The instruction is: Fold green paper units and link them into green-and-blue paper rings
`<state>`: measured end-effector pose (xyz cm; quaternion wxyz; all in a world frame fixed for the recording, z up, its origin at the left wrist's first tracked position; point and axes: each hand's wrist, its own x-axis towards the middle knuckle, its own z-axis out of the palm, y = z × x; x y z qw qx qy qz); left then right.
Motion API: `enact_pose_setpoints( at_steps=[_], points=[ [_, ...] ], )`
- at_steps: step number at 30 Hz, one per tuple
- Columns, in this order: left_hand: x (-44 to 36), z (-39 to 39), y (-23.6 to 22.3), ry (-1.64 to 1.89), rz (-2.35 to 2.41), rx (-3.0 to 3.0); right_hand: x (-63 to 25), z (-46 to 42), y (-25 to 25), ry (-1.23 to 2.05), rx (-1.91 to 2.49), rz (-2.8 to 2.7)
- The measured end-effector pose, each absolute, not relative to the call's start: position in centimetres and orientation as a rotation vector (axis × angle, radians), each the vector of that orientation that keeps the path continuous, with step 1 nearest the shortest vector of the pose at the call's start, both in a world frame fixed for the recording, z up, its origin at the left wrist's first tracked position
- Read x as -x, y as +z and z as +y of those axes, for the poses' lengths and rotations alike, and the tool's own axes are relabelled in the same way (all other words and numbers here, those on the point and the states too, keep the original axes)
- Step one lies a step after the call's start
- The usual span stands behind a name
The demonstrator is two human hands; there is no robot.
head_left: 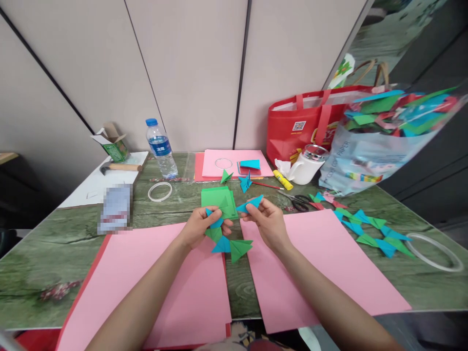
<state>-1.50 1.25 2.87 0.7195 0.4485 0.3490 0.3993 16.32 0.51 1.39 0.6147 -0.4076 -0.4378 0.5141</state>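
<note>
My left hand (pixel 204 223) pinches a chain of folded paper pieces (pixel 222 244), green and blue by turns, which hangs down and curves to the right below my fingers. Between the thumb and fingers of my right hand (pixel 268 219) is a single blue folded paper piece (pixel 252 204), its tip pointing toward the chain. A small gap seems to separate the two. Just behind my left hand lies a stack of green paper (pixel 214 196). Farther back are a loose green folded piece (pixel 226 176) and some blue folded pieces (pixel 245 182).
Pink sheets (pixel 146 278) lie under both forearms. At right are scissors (pixel 298 201), a glue stick (pixel 283 180), a white mug (pixel 307 165), a finished paper ring (pixel 376 234) and a bag of paper pieces (pixel 373 151). A water bottle (pixel 161 151) and hammer (pixel 122 167) stand left.
</note>
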Motion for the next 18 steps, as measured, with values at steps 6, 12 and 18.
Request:
enact_pose_setpoints(
  at_steps=[6,12,18],
  points=[
    [1.77,1.35,2.61,0.867,0.724,-1.016,-15.80,-0.09,1.63,1.186,0.892,-1.073],
    [1.88,1.42,2.48,0.858,0.720,-1.035,-15.85,-0.32,1.98,1.140,0.908,-1.082],
    [1.86,1.40,2.57,0.868,0.737,-1.032,-15.83,-0.46,2.17,1.144,0.916,-1.084]
  ],
)
